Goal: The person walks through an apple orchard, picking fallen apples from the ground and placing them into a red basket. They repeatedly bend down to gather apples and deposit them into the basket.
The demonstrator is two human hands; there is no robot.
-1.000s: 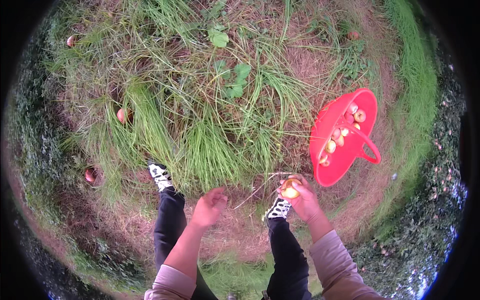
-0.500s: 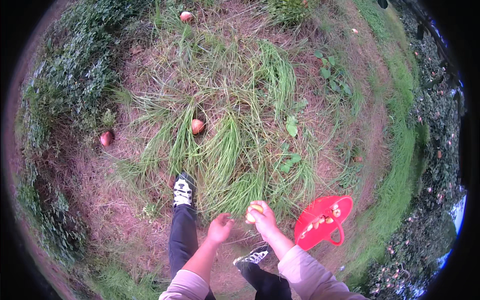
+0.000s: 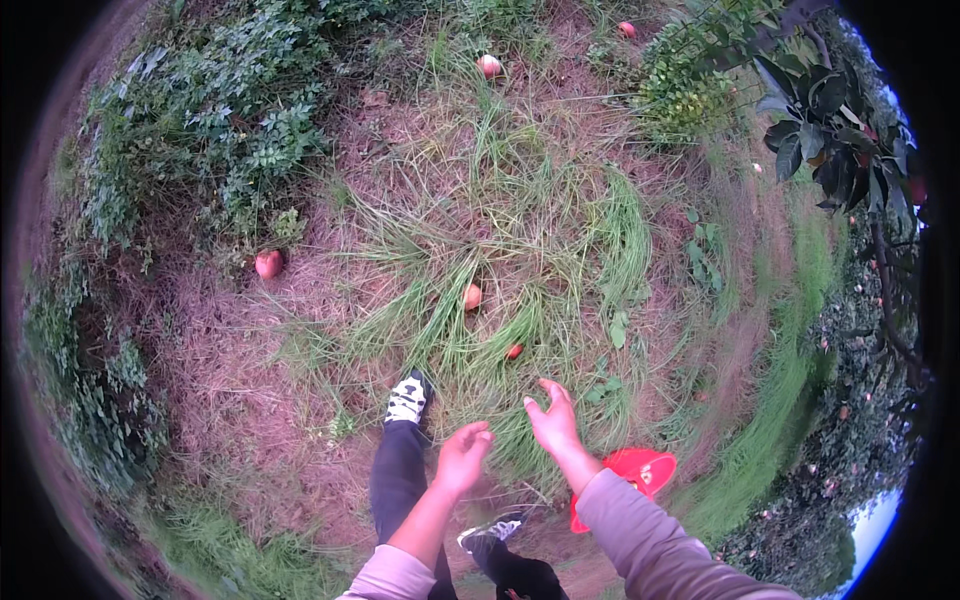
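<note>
My right hand (image 3: 556, 418) is held out over the grass with thumb and fingers apart, holding nothing. My left hand (image 3: 464, 458) is to its left, fingers loosely bent and apart from the thumb, with nothing seen in it. Just beyond the right fingertips, a small red apple (image 3: 514, 351) shows against the long grass; whether it lies there or is in the air I cannot tell. A paler apple (image 3: 472, 297) rests in the grass farther ahead. Beside my right forearm stands a red bucket (image 3: 620, 465), partly hidden by the sleeve, with apples inside.
More apples lie on the ground: one at the left (image 3: 268, 264), one far ahead (image 3: 489, 66) and another at the far right (image 3: 627, 30). A leafy branch (image 3: 825, 120) hangs at the upper right. Bushy weeds (image 3: 230, 110) grow at the left. My shoe (image 3: 408, 398) is on the dry grass.
The apple that was in my right hand is gone from it, and the hand has opened. A small red apple now shows ahead of it. The view has shifted, and my forearm covers more of the bucket.
</note>
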